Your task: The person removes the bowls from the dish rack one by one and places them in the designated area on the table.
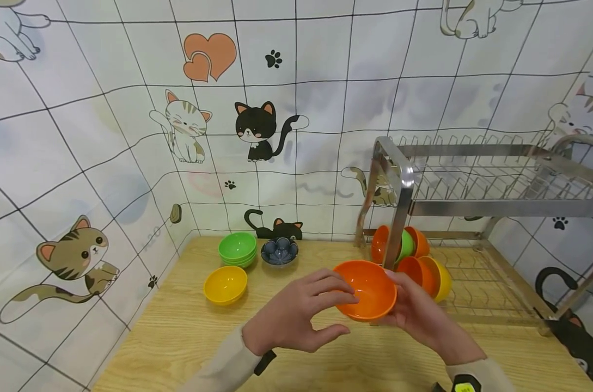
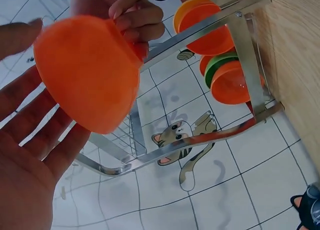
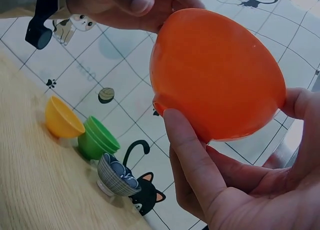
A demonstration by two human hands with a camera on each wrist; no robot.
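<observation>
An orange bowl [image 1: 366, 290] is held up above the wooden table, its inside turned toward the head camera. My right hand [image 1: 421, 318] grips it at the right side; in the right wrist view, the fingers of that right hand [image 3: 235, 185] lie against the bowl's underside. At the bowl's left is my left hand [image 1: 308, 310], fingers extended and thumb apart. The fingertips overlap the bowl's left rim in the head view; whether they touch it I cannot tell. In the left wrist view the left palm [image 2: 25, 175] faces the orange bowl [image 2: 87, 72] with spread fingers.
On the table's left stand a yellow bowl [image 1: 225, 285], stacked green bowls [image 1: 237, 247] and a dark patterned bowl [image 1: 279, 251] holding small dark pieces. At right, a metal dish rack [image 1: 502, 208] carries orange, green and yellow bowls [image 1: 442, 279] on its lower level. A tiled-pattern wall [image 1: 321, 109] closes the back.
</observation>
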